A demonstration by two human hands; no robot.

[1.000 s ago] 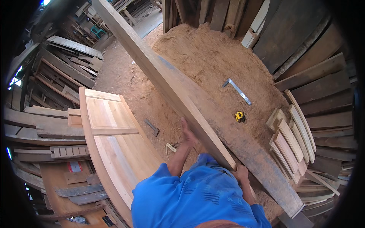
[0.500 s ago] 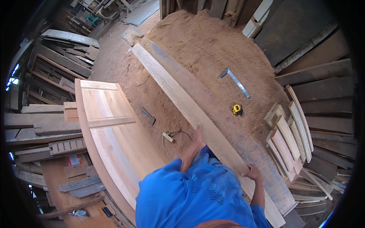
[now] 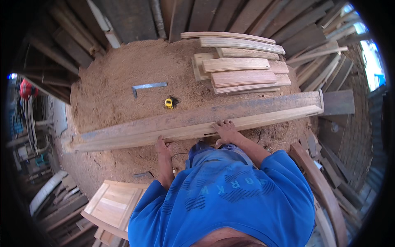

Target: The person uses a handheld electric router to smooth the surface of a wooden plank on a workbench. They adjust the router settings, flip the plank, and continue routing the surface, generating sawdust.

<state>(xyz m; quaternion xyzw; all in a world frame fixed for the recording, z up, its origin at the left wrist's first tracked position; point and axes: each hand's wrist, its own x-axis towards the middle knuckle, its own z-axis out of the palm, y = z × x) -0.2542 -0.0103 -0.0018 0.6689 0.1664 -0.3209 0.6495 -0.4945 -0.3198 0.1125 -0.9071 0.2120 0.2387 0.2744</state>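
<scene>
A long pale wooden board lies across the view along a dark, worn plank. A narrow slot shows in its near face beside my right hand, and another near its right end. My left hand grips the board's near edge left of the middle, its fingers partly hidden. Over the board's top, just right of the middle, my right hand is curled with its fingers on the upper face. Beyond the plank, a yellow tape measure and a metal square lie on the sawdust.
Several cut wooden pieces are stacked beyond the plank at the right. A panelled wooden door stands at lower left, near a dark tool on the floor. Boards lean along the far side. A curved brown timber is at right.
My view has turned to the right, so the board now runs nearly level across it. My right hand has shifted from the board's near side to over its top; my left stays on it.
</scene>
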